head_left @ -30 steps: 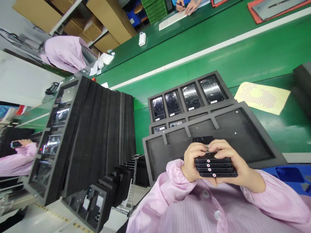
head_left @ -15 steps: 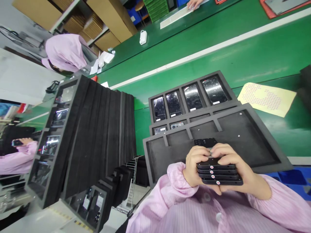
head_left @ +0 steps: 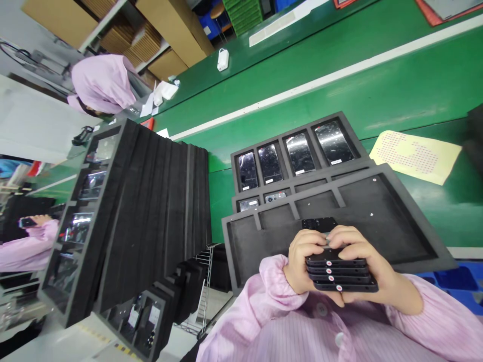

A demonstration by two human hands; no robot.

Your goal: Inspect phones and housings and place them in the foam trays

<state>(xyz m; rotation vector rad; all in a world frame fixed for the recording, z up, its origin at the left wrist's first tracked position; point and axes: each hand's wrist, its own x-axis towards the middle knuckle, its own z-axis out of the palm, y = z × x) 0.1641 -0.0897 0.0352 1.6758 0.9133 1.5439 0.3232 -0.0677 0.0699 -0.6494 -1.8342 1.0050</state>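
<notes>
A stack of several black smartphones (head_left: 341, 275) is gripped between both hands close to my chest, each with a small round red-and-white sticker on its edge. My left hand (head_left: 302, 260) wraps the left side. My right hand (head_left: 372, 261) closes round the right side, its thumb on the top phone and fingers over the far edge. Some fingers underneath are hidden. Behind the stack a black camera panel (head_left: 319, 224) sticks out. Below and beyond my hands lies a black foam tray (head_left: 381, 216) with white specks in its recesses.
Another foam tray (head_left: 281, 140) with phones lies farther back, over a partly covered one. Tall stacked foam trays (head_left: 158, 201) stand at the left. A yellow dotted sheet (head_left: 418, 156) lies right on the green table (head_left: 339, 83). A person in pink (head_left: 103, 83) bends over at far left.
The phone stack and both hands stay almost in place, still gripping. A co-worker's hand at the top edge has gone from view. The scene shifts slightly in the picture.
</notes>
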